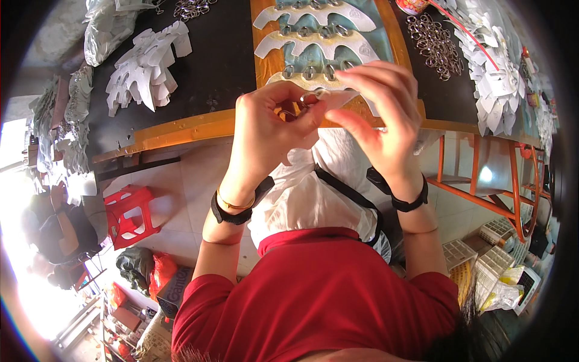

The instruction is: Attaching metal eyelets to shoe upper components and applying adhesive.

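My left hand point(265, 120) is closed at the table's front edge, its thumb and forefinger pinching a small silvery metal clip point(306, 99). Facing it, my right hand point(389, 111) has thumb and fingers apart, with nothing visible between them. Behind the hands lies a white curved, scalloped strip point(356, 81), partly covered by my fingers. Several oval metal clips point(309, 73) sit along its upper edge. Two similar strips with clips, a middle strip point(313, 45) and a far strip point(315, 16), lie beyond it on a bluish sheet point(297, 58).
White cut pieces point(145, 63) are heaped on the dark tabletop point(223, 72) at left. A pile of metal clips point(434, 45) and more white pieces point(494, 72) lie at right. Below the table stand a red plastic stool point(129, 214) and an orange metal frame point(512, 187). Another person point(63, 229) sits far left.
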The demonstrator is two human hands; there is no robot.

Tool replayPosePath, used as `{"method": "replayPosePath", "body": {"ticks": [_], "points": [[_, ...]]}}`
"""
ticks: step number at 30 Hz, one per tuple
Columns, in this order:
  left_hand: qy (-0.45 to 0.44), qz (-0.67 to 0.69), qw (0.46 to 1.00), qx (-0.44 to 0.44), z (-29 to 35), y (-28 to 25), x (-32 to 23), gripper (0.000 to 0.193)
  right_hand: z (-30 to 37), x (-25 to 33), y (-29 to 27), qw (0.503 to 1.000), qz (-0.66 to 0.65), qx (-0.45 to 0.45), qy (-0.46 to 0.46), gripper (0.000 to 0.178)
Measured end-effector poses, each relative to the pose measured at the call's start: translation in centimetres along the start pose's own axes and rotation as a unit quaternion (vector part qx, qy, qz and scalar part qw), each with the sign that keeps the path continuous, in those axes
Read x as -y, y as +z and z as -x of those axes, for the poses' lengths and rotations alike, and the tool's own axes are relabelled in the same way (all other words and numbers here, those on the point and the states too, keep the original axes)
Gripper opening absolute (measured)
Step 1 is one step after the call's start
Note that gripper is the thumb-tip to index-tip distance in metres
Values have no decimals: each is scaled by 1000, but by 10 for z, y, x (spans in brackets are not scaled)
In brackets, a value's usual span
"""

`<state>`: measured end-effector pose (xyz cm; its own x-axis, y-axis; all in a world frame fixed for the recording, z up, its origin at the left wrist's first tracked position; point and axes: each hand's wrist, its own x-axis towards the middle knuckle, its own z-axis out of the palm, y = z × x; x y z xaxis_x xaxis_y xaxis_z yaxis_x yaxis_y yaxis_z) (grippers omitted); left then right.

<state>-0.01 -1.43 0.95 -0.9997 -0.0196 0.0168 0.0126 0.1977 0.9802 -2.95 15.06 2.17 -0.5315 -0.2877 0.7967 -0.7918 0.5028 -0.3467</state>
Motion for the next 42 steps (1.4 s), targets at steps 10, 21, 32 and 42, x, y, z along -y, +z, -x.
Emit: {"method": "replayPosePath", "body": {"ticks": [10,21,32,42], "points": [[126,31,987,90,-2,-13,1,19,-4,-1,-11,769,-425,262,399,19],[120,91,987,58,-5,-2,2,31,17,-11,12,578,-622,158,505,26],[-2,228,968,100,1,-1,-5,27,16,6,14,821,-434,54,368,17],[-4,250,967,42,7,7,1,26,18,-2,4,996,-50,-76,11,20]]}}
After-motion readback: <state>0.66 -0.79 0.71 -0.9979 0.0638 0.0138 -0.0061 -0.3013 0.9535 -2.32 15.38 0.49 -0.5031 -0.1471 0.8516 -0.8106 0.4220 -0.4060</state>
